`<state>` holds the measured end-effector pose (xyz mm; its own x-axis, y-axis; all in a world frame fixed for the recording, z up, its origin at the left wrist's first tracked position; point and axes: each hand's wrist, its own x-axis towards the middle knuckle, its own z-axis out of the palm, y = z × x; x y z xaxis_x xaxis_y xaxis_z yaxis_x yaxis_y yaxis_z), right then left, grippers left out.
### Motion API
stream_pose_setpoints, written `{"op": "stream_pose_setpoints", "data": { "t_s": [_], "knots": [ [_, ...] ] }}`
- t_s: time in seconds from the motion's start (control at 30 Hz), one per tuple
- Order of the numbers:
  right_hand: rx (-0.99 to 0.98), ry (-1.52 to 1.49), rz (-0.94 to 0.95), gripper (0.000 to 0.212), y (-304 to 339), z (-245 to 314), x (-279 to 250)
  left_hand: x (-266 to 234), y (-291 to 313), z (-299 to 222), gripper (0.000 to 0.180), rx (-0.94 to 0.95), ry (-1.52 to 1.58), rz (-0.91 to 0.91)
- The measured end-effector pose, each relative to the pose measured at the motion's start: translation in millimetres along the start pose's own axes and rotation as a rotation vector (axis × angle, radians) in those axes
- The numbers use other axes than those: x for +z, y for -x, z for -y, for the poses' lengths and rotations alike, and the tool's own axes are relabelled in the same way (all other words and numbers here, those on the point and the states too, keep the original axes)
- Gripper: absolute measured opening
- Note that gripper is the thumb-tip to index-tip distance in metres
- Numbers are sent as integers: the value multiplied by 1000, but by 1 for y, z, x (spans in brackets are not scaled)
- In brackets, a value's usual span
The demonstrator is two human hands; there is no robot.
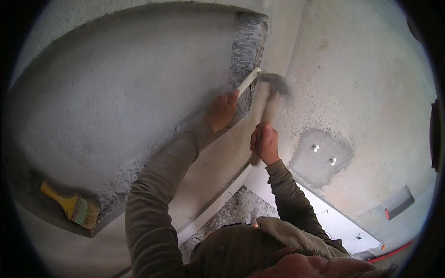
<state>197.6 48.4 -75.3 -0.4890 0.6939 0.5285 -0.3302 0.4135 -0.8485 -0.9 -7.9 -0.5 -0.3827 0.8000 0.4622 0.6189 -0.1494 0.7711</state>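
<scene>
A brush [72, 205] with a yellow handle lies at 8 o'clock, on the lower ledge of a grey wall recess [125, 74]. Close to the middle, toward 12 o'clock, a person's left hand [221, 111] wraps its fingers around a pale rod [248, 81], whose bare end slants up toward 1 o'clock, below a rough grey strip [248, 44]. Just off centre at 3 o'clock, the right hand [266, 142] grips the wooden handle of a hammer [270, 109], fingers curled tight; the blurred head sits near the rod's end, and whether they touch cannot be told. Farther right, between 3 and 4 o'clock, two white plugs [315, 148] protrude from a grey patch [308, 167] on the wall.
</scene>
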Motion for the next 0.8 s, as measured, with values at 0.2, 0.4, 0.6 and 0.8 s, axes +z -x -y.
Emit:
{"op": "stream_pose_setpoints", "data": {
  "t_s": [0.2,0.4,0.6,0.8],
  "knots": [
    [50,-53,-10,65,20,51,-2,2,6,-7,66,-43,150,41],
    [-132,-123,-48,68,26,77,-5,12,10,-8,64,-3,42,-4],
    [-122,-49,-43,64,32,99,-4,6,11,-11,61,94,213,-52],
    [-79,28,1,62,30,128,-1,-16,8,-15,61,-228,777,182]
  ]
}}
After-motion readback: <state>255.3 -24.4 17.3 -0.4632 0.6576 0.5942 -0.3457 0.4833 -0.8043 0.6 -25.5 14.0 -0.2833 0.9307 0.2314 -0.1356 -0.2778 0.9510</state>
